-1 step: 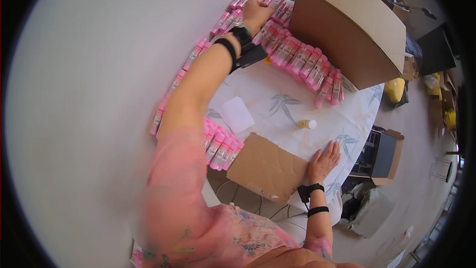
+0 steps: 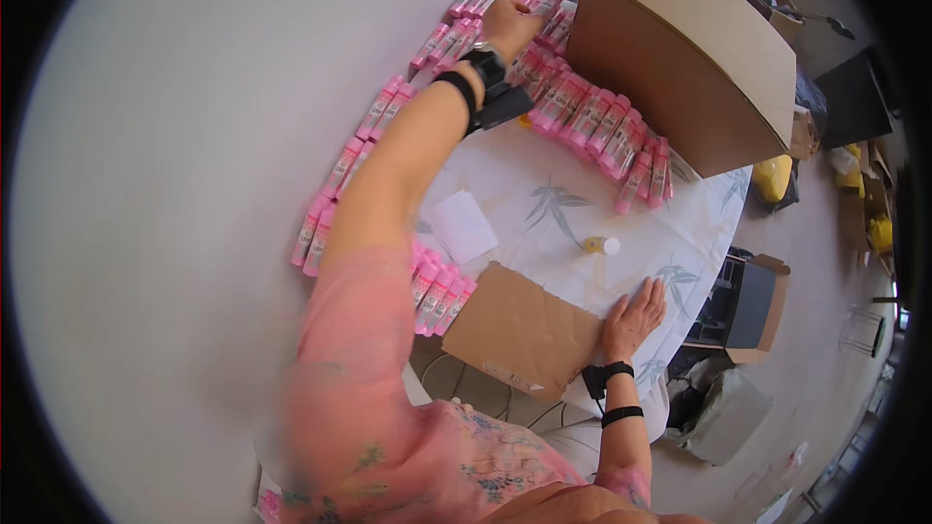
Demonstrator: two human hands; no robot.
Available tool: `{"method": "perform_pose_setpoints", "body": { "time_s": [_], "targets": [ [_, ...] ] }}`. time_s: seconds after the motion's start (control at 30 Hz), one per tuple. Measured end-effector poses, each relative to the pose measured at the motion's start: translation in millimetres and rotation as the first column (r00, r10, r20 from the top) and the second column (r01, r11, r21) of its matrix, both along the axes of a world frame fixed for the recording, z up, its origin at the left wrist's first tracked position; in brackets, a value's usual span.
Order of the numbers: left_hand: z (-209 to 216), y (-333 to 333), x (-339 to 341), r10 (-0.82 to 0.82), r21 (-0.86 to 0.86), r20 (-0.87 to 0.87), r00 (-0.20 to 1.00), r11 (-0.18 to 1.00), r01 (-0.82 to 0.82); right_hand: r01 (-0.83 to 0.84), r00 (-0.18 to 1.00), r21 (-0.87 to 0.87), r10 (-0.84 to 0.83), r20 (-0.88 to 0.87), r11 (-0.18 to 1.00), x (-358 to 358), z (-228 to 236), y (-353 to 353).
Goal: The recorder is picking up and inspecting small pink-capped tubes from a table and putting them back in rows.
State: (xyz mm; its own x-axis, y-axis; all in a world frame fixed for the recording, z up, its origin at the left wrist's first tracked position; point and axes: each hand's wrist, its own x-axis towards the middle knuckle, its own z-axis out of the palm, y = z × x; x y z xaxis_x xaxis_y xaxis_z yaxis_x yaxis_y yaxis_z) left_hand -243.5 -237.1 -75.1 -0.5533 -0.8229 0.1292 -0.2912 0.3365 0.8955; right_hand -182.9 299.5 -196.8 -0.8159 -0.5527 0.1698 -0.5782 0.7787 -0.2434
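Observation:
My left hand [image 2: 510,25] reaches to the far end of the table, its fingers curled around a pink-capped tube [image 2: 551,3] that pokes out to the right. Part of the grip is hidden behind the hand. Rows of similar pink tubes [image 2: 587,116] stand packed beyond and beside it, and pairs of them [image 2: 340,165] line the wall side. Flat on the table's near right lies my right hand [image 2: 636,318], fingers stretched out and holding nothing. Next to it is a torn piece of brown cardboard [image 2: 524,330].
A large cardboard box [image 2: 680,49] stands at the far right of the table. On the patterned tablecloth [image 2: 544,175] are a white paper [image 2: 464,228] and a small white-capped bottle [image 2: 602,245]. An open black box [image 2: 743,301] sits on the floor at right.
My left hand and forearm have shifted slightly right, the tube at the fingers moving along. More tubes by the wall show past the arm. My right hand stays put.

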Motion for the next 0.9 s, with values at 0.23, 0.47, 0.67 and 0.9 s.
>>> {"method": "perform_pose_setpoints", "body": {
  "time_s": [0.23, 0.47, 0.67, 0.9],
  "targets": [
    [-49, 13, -83, 0.258, -0.548, 0.228, 0.939, 0.831, -0.096, 0.019, 1.0, 0.02, -0.019, 0.025, 1.0, -5, -1, 5],
    [-70, 1, -102, 0.239, -0.604, 0.397, 0.886, 0.795, 0.057, 0.019, 0.999, 0.034, -0.02, 0.031, 0.999, -7, 0, 5],
    [-69, -11, -94, 0.171, -0.56, 0.433, 0.885, 0.82, 0.115, 0.027, 0.999, 0.035, -0.029, 0.036, 0.999, -4, 2, 3],
    [-8, -25, -46, 0.068, -0.636, 0.192, 0.979, 0.769, 0.071, 0.023, 0.999, 0.009, -0.024, 0.043, 1.0, -5, 7, 2]
  ]
}}
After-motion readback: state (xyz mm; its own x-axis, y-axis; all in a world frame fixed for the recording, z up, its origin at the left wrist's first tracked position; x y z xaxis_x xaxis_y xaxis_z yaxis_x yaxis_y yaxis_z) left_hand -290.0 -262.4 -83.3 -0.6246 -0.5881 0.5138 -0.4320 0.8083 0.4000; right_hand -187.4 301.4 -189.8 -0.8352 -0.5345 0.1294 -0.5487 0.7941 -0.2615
